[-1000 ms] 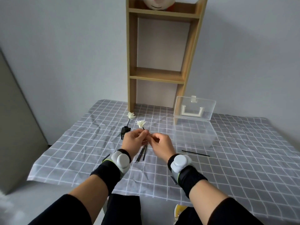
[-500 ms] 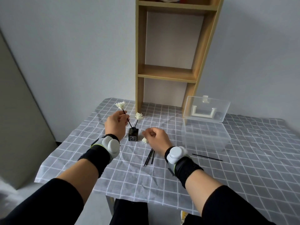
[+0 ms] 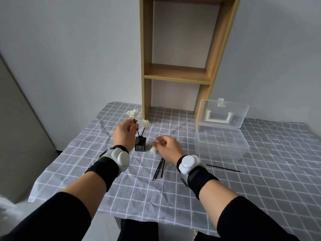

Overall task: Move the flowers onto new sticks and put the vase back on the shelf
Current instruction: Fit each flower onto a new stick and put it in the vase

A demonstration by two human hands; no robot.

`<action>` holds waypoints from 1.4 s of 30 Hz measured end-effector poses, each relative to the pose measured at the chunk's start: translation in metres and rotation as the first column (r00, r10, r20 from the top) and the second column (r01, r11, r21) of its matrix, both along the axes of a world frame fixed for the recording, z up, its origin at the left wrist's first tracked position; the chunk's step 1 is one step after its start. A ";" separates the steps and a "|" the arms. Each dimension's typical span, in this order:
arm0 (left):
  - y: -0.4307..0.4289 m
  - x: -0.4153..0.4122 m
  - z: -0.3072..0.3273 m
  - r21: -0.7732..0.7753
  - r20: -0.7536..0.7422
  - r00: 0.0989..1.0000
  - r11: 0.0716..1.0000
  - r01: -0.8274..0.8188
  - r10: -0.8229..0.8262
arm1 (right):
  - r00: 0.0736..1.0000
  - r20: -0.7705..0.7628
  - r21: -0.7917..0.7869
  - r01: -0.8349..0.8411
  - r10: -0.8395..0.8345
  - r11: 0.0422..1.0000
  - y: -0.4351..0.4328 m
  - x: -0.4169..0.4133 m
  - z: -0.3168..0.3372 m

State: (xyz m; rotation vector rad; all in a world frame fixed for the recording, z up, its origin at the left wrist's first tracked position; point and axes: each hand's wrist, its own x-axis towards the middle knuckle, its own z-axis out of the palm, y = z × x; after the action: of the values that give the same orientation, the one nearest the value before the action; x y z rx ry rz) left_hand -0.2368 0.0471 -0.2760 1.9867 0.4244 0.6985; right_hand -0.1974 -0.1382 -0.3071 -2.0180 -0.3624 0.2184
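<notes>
A small black vase (image 3: 140, 144) stands on the checked tablecloth (image 3: 173, 185). Two white flowers on black sticks rise from its neck: one (image 3: 132, 113) leaning left, one (image 3: 146, 123) leaning right. My left hand (image 3: 124, 134) pinches the stick of the left flower, just above the vase. A loose white flower head (image 3: 153, 149) lies on the cloth right of the vase. My right hand (image 3: 168, 148) hovers over it, fingers curled and apart, holding nothing. A few black sticks (image 3: 159, 168) lie below that hand, and a single stick (image 3: 223, 168) lies further right.
A wooden shelf unit (image 3: 178, 73) stands at the back of the table, its middle shelf bare. A clear plastic box (image 3: 221, 143) with its lid (image 3: 224, 113) propped up sits at right. The table's front edge is near my body.
Both hands were together pinching a flower on a stick; my left hand has since carried it left and set its stick in the vase. My right hand let go and moved toward the loose flower head.
</notes>
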 end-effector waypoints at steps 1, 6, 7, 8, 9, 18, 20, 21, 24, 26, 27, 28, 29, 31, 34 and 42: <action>0.000 0.000 -0.003 0.002 -0.009 1.000 1.000 -0.001 0.001 | 1.000 0.007 -0.005 0.004 -0.004 1.000 0.000 0.000 0.000; -0.001 -0.001 -0.012 0.017 -0.021 1.000 1.000 -0.017 0.017 | 0.999 0.039 -0.022 0.007 -0.006 1.000 -0.001 0.003 -0.003; -0.001 -0.001 -0.013 0.011 -0.018 1.000 1.000 -0.021 0.021 | 0.999 0.042 -0.026 0.006 -0.005 1.000 -0.001 0.004 -0.004; -0.002 -0.001 -0.013 0.007 -0.018 1.000 1.000 -0.022 0.022 | 0.999 0.045 -0.030 0.007 -0.005 1.000 -0.001 0.004 -0.005; -0.002 0.000 -0.013 0.004 -0.019 1.000 1.000 -0.021 0.021 | 0.999 0.047 -0.035 0.008 -0.006 0.999 -0.001 0.005 -0.006; -0.001 0.003 -0.017 0.008 -0.033 0.999 1.000 0.003 -0.003 | 0.998 0.061 -0.077 0.031 -0.026 0.997 0.002 0.009 -0.011; -0.001 0.001 -0.023 0.008 -0.047 0.999 1.000 0.017 -0.016 | 0.997 0.076 -0.093 0.028 -0.021 0.995 0.003 0.010 -0.012; -0.001 0.000 -0.026 0.007 -0.055 0.998 1.000 0.019 -0.019 | 0.996 0.082 -0.101 0.028 -0.020 0.995 0.003 0.010 -0.013; -0.001 -0.003 -0.035 0.002 -0.056 0.998 1.000 0.023 -0.023 | 0.994 0.104 -0.138 0.031 -0.017 0.990 0.005 0.011 -0.014; -0.002 -0.004 -0.039 -0.015 -0.067 0.997 0.999 0.036 -0.036 | 0.993 0.119 -0.157 0.031 -0.012 0.987 0.006 0.010 -0.015; -0.002 -0.004 -0.040 -0.021 -0.073 0.996 0.999 0.041 -0.042 | 0.992 0.126 -0.167 0.027 -0.006 0.985 0.006 0.010 -0.016; -0.002 -0.004 -0.041 -0.025 -0.079 0.996 0.999 0.045 -0.046 | 0.991 0.134 -0.178 0.023 0.001 0.984 0.006 0.010 -0.016; -0.003 -0.004 -0.042 -0.027 -0.083 0.995 0.999 0.047 -0.049 | 0.990 0.143 -0.188 0.020 0.007 0.982 0.006 0.010 -0.017; -0.003 -0.004 -0.044 -0.018 -0.084 0.995 0.998 0.052 -0.054 | 0.987 0.162 -0.212 0.016 0.018 0.977 0.006 0.010 -0.018; -0.004 -0.005 -0.048 0.048 -0.105 0.994 0.998 0.047 -0.042 | 0.979 0.196 -0.269 0.004 0.051 0.963 0.006 0.010 -0.020; -0.005 -0.019 -0.061 0.053 -0.173 0.985 0.998 -0.021 0.029 | 0.929 0.319 -0.442 -0.029 0.188 0.896 0.008 0.008 -0.023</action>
State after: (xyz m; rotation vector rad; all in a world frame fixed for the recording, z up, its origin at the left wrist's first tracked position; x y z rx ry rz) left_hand -0.2558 0.0417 -0.3375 2.1019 0.5412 0.5583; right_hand -0.1890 -0.1302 -0.3303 -2.4855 -0.7110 -0.0047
